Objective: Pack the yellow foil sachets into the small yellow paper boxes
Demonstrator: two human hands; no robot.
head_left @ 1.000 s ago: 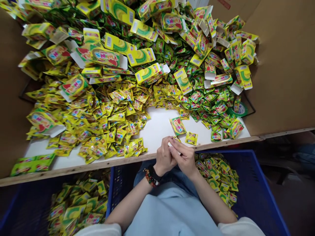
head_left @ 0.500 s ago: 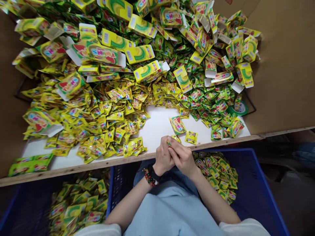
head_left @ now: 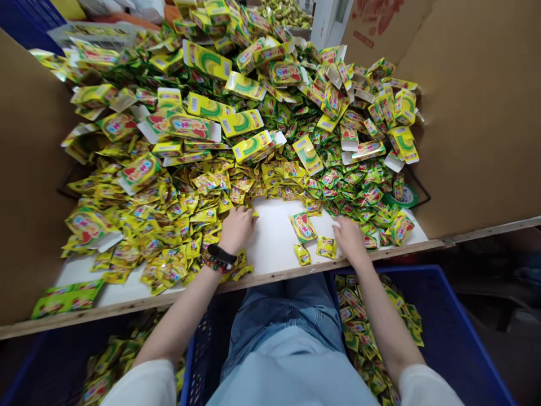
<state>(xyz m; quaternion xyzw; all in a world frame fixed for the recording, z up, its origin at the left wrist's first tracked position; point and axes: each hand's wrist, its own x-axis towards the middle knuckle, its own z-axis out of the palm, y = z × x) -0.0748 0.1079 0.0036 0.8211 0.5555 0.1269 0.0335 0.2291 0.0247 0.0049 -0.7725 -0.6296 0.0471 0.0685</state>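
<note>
My left hand (head_left: 237, 230) rests at the right edge of the heap of yellow sachets (head_left: 169, 211), back up and fingers bent down. Its fingertips are hidden, so I cannot tell whether a sachet is pinched. At the lower edge of the green sachets (head_left: 346, 183), my right hand (head_left: 350, 239) reaches in with thumb and fingers slightly apart; nothing shows in it. Between the hands lie a flat yellow-green box (head_left: 302, 226), a square yellow sachet (head_left: 327, 247) and a small yellow packet (head_left: 301, 254) near the front edge.
Several open boxes (head_left: 186, 125) cover the heap's back. Cardboard walls (head_left: 473, 124) flank the white board (head_left: 270, 237). A roll of green tape (head_left: 408, 196) lies at right, a green sachet strip (head_left: 67, 298) at front left. Below stand blue crates (head_left: 459, 321) holding packets.
My hands were together above the front edge, fingers around a small packet. They have parted, left to the yellow heap, right to the green. A small packet now lies on the board. The view has tilted up.
</note>
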